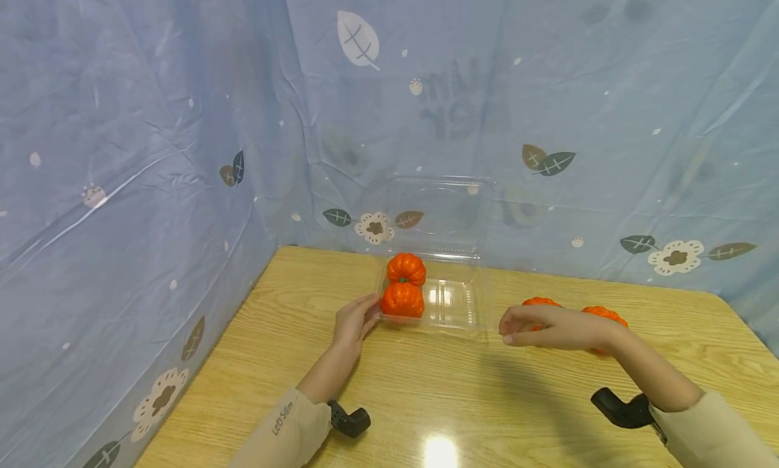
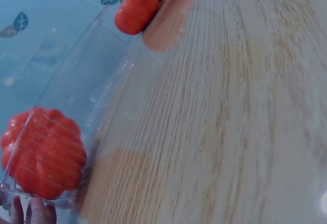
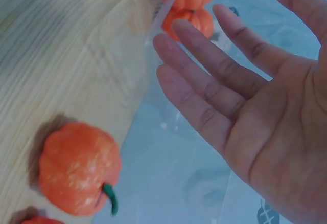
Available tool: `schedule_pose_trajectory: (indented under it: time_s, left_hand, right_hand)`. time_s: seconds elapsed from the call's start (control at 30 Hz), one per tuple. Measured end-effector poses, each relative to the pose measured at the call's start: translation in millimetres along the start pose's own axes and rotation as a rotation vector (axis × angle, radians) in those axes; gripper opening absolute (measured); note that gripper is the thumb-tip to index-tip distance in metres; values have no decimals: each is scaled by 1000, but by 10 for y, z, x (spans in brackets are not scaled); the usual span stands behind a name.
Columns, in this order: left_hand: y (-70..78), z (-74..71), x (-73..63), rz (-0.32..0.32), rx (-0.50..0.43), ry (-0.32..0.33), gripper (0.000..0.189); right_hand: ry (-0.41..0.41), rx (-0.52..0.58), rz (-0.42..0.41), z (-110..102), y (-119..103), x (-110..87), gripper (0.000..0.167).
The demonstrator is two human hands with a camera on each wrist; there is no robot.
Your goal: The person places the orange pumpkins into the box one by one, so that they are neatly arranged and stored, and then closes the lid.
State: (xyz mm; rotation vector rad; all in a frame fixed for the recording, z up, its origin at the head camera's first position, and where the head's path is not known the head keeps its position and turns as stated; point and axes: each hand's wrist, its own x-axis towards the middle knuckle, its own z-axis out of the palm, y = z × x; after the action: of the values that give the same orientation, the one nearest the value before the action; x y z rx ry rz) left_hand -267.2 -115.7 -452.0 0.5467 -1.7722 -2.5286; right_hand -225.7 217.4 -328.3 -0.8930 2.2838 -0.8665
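A clear plastic clamshell container [image 1: 453, 326] stands on the table with its lid [image 1: 438, 211] raised at the back. Two small orange toy pumpkins, a rear one [image 1: 406, 268] and a front one [image 1: 403, 300], sit in its left half. My left hand [image 1: 351, 322] touches the container's left side; its fingertips [image 2: 38, 208] show at the wall beside a pumpkin [image 2: 46, 152]. Off the container's right side, my right hand [image 1: 550, 327] hovers with nothing in it, fingers spread and loosely straight in the right wrist view. Behind that hand are two more pumpkins, one [image 1: 541, 301] largely covered.
The other loose pumpkin [image 1: 604, 312] lies farther right, partly behind my right wrist; a green stem shows on a loose pumpkin [image 3: 79, 168] in the right wrist view. A blue patterned curtain [image 1: 578, 116] hangs along the back and left of the wooden table [image 1: 426, 387].
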Motion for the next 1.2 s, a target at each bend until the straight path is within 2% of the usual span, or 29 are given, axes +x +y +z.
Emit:
schedule_pose_trajectory:
  time_s: [0.2,0.4,0.53,0.7,0.8,1.0,1.2]
  left_hand:
    - [0,3,1,-1,-6,-1,35]
    - [-1,-4,-6,0,-6,-9,37]
    - [-6,-2,0,1,-8,-4,35]
    - [-7,4,3,-1,-7,4,34]
    - [-4,2,1,-3,-8,0,34]
    - [-3,-3,-3,-4,-5,-7,34]
    - [-14,-4,2,-2,-12,-14,35]
  right_hand:
    - [45,-7,-3,-17,89,-156,21]
    - [102,-79,16,-70,187,-281,23]
    - [131,-84,14,-95,274,-338,24]
    - [168,-90,-38,-107,347,-374,20]
    - [212,-129,-60,-114,369,-378,20]
    - [318,-214,-68,-145,414,-369,20]
    - [415,-249,-25,-174,522,-338,20]
